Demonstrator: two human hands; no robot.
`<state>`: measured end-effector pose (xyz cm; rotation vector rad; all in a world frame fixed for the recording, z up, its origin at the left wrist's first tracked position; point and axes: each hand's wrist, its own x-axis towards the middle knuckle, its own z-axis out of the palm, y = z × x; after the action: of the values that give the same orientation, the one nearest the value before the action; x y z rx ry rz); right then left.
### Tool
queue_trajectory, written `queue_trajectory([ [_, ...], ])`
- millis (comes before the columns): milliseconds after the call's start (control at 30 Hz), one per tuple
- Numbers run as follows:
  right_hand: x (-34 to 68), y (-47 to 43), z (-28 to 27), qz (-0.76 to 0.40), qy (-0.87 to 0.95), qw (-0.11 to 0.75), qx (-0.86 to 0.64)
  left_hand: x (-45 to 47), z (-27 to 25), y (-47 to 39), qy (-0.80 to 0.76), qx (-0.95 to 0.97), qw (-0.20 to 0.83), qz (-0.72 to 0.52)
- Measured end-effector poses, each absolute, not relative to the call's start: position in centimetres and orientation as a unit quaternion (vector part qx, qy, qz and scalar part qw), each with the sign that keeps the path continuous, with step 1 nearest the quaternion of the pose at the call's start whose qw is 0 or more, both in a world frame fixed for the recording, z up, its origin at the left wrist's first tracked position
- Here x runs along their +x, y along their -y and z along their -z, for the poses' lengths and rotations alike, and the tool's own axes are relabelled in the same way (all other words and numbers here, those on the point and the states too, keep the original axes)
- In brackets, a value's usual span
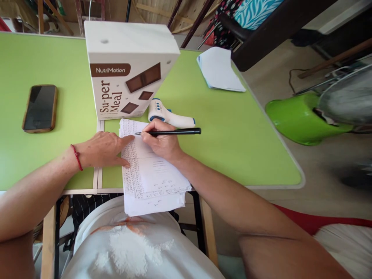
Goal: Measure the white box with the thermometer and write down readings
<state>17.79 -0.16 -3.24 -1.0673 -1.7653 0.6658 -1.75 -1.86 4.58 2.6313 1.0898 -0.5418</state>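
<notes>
The left hand (pixel 101 150) and right hand (pixel 165 145) are bare, as are the forearms (pixel 221 190). A thin red cord bracelet (pixel 76 157) with a small knot or bead circles the left wrist. The loose white shirt (pixel 186 252) carries a ragged, textured white patch (pixel 130 248) edged with orange. Dark, pale-striped cloth (pixel 88 203) shows beside it, perhaps worn too.

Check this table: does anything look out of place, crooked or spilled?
Only mildly: the stack of white handwritten paper sheets overhangs the near edge of the pale-edged green tabletop, its lower sheets jutting out unevenly. A second pile of white paper sits crookedly by the far right edge. No spill shows on the tabletop.
</notes>
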Motion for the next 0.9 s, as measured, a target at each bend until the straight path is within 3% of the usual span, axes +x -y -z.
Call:
queue_trajectory([
  [900, 17.67, 0.12, 2.98, -0.272, 0.712, 0.479, -0.436, -1.73, -4.89, 1.74, -0.377, 0.898, 0.126, 0.189],
])
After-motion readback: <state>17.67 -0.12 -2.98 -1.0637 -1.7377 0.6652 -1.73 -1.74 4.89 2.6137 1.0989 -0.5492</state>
